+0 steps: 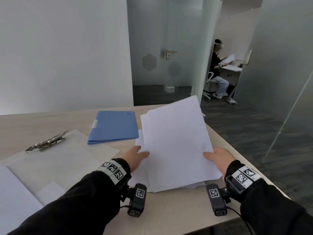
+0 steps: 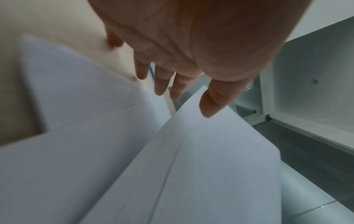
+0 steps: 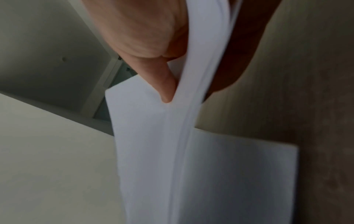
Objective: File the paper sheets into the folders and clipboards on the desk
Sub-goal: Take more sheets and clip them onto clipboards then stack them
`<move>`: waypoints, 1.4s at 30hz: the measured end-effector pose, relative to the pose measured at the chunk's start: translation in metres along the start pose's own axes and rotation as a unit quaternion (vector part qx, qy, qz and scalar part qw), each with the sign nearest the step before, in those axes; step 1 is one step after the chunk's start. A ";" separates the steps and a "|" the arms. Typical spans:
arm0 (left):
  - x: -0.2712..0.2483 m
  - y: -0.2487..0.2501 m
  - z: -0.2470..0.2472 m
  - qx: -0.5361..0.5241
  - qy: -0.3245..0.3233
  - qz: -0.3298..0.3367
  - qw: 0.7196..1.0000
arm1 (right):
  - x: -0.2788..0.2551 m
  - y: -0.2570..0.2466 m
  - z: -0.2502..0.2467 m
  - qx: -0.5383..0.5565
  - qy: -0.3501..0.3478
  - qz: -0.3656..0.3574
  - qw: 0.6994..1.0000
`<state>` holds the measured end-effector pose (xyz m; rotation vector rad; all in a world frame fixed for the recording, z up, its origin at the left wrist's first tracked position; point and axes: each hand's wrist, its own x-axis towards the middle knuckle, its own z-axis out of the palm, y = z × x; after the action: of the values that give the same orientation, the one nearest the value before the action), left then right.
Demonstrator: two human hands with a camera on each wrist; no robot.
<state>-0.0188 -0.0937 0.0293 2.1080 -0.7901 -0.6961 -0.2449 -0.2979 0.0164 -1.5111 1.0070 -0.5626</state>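
Observation:
A stack of white paper sheets [image 1: 176, 143] is tilted up off the desk [image 1: 169, 209]. My right hand [image 1: 213, 156] pinches its right edge, thumb [image 3: 164, 86] on top and the other fingers hidden beneath. My left hand [image 1: 136, 154] is at the stack's left edge. Its thumb [image 2: 210, 104] rests on the top sheet while its fingers [image 2: 161, 84] stretch straight out beside and below that edge. More loose sheets [image 1: 139, 141] lie flat underneath. A shut blue folder [image 1: 113, 127] lies beyond my left hand. A grey clipboard [image 1: 67, 155] with a metal clip [image 1: 47, 141] lies to the left.
Another white sheet [image 1: 13, 192] lies at the desk's near left corner. The desk's right edge [image 1: 245, 160] runs diagonally next to dark carpet. Beyond are a white wall, a glass door [image 1: 162, 53] and a seated person [image 1: 218, 70] in a far room.

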 end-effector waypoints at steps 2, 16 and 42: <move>0.005 0.007 -0.006 -0.071 0.047 0.032 0.996 | -0.007 -0.005 0.002 0.051 -0.005 -0.023 0.998; -0.013 0.018 0.019 -0.340 0.066 0.155 0.925 | -0.022 -0.005 0.021 0.228 -0.084 -0.062 0.968; -0.020 -0.057 -0.101 0.121 0.085 -0.064 0.987 | -0.017 -0.016 0.077 0.084 -0.068 -0.090 0.990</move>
<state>0.0545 -0.0028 0.0443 2.4187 -0.6768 -0.4976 -0.1869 -0.2422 0.0194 -1.4767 0.7052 -0.6468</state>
